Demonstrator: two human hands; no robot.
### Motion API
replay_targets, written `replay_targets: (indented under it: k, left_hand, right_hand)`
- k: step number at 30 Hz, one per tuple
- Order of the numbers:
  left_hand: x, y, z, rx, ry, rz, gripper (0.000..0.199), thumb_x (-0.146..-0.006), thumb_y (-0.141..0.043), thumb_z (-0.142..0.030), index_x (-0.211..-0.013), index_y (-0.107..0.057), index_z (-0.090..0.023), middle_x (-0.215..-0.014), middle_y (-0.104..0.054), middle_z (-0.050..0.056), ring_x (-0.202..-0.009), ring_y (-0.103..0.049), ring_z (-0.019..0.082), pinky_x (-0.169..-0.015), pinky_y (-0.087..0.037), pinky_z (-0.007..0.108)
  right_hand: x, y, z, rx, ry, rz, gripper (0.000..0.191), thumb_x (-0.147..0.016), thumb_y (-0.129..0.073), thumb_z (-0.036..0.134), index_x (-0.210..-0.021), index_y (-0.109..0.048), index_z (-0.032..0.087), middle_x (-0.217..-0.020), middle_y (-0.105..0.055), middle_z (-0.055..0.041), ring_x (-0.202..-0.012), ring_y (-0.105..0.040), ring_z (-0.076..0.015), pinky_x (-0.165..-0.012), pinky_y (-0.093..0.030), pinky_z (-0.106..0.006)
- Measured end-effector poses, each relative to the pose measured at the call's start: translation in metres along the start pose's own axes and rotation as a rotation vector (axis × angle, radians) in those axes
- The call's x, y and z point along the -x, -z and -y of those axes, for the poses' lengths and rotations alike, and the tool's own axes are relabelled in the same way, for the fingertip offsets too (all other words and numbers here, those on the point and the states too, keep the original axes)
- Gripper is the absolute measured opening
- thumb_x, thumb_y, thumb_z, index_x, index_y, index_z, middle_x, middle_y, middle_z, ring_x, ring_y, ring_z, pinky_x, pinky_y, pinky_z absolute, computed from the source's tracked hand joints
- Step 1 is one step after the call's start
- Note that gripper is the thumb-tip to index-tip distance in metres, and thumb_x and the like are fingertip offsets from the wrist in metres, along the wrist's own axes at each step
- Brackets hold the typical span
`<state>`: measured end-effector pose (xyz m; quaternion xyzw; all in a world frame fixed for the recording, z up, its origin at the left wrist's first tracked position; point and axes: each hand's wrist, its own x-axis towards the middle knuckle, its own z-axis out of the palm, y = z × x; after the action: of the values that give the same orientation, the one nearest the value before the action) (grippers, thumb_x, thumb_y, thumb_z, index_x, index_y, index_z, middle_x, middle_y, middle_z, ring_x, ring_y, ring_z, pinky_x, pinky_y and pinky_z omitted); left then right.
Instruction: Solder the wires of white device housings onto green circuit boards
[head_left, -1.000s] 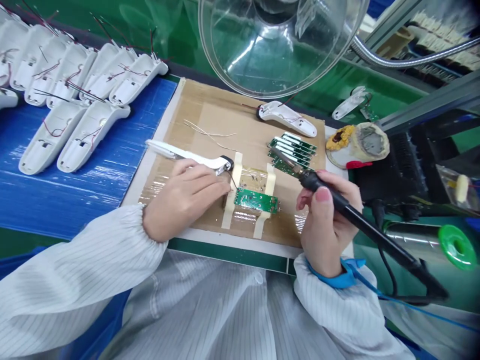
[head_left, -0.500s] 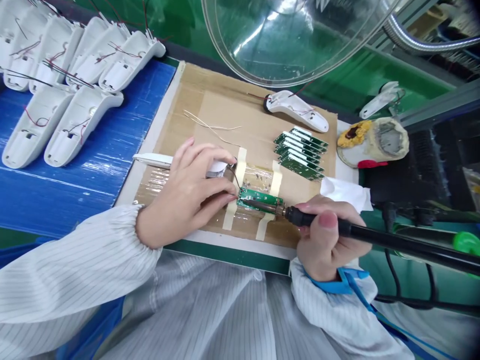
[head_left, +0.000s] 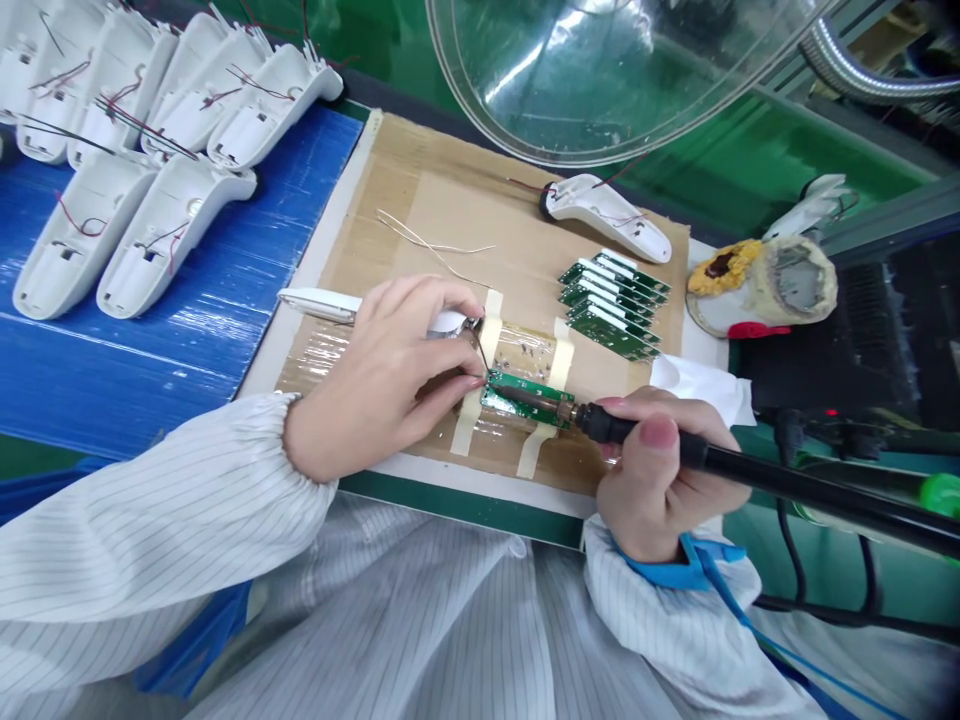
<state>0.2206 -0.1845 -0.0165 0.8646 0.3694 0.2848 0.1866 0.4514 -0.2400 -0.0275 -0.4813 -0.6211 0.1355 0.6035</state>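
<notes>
My left hand (head_left: pixel 382 380) reaches over a white plastic shell (head_left: pixel 319 303), its thumb and index finger pinched round a thin dark wire (head_left: pixel 482 352) at the left end of a small green circuit board (head_left: pixel 536 388). In my right hand (head_left: pixel 667 480) is a soldering iron (head_left: pixel 600 424), held like a pen. Its tip lies over the board's left end, close to the wire and my left fingertips. Whether the tip touches the wire is too small to tell. The board sits on a taped patch of the cardboard (head_left: pixel 450 200).
A stack of green boards (head_left: pixel 615 305) and another white shell (head_left: pixel 611 215) lie behind. Solder wire (head_left: pixel 435 245) is loose on the cardboard. Several wired shells (head_left: pixel 176 235) cover the blue surface (head_left: pixel 289 215) at left. A clear round cover (head_left: pixel 600 90) overhangs; a pot (head_left: pixel 780 290) stands right.
The view has shifted slightly. The iron's tip has moved a little toward the board's upper left corner, near the wire. Both hands keep their grips.
</notes>
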Motion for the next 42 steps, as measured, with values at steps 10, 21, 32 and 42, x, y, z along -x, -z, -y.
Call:
replay_targets:
  k: [10,21,32,42]
  left_hand:
    - [0.0003,0.0007,-0.0013,0.014,0.024,0.008,0.012,-0.098,-0.062,-0.02,-0.092,-0.072,-0.023,-0.129,-0.062,0.007,-0.125,-0.055,0.028,-0.107,-0.038,0.05]
    - [0.0016,-0.0006,-0.0018,0.003,0.028,-0.005,0.009,-0.096,-0.064,-0.02,-0.091,-0.071,-0.022,-0.129,-0.062,0.007,-0.124,-0.055,0.029,-0.107,-0.038,0.05]
    - [0.0046,0.0017,0.0015,0.002,-0.024,0.006,0.018,-0.102,-0.058,-0.023,-0.092,-0.074,-0.025,-0.132,-0.064,0.007,-0.126,-0.058,0.029,-0.104,-0.043,0.051]
    - [0.0046,0.0013,0.0014,-0.012,-0.034,0.007,0.018,-0.102,-0.059,-0.022,-0.093,-0.075,-0.024,-0.131,-0.063,0.009,-0.127,-0.057,0.03,-0.104,-0.043,0.054]
  right_hand:
    - [-0.0018,0.0008,-0.0003,-0.004,0.032,0.041,0.019,-0.101,-0.063,0.03,-0.089,-0.074,0.021,-0.067,-0.068,0.0009,-0.049,-0.056,-0.0121,-0.042,-0.041,-0.027]
    - [-0.0048,0.0039,-0.0022,0.031,0.103,-0.043,0.022,-0.1,-0.062,0.032,-0.085,-0.072,0.019,-0.064,-0.067,0.0011,-0.049,-0.054,-0.012,-0.043,-0.039,-0.027]
    - [-0.0006,0.0036,0.0002,0.061,-0.007,-0.014,0.025,-0.101,-0.064,0.036,-0.082,-0.073,0.021,-0.066,-0.069,0.0013,-0.048,-0.055,-0.012,-0.045,-0.044,-0.029]
    - [0.0,0.0048,0.0018,0.028,-0.002,0.095,0.017,-0.1,-0.062,0.03,-0.089,-0.073,0.023,-0.069,-0.07,0.0021,-0.048,-0.057,-0.0124,-0.044,-0.046,-0.028]
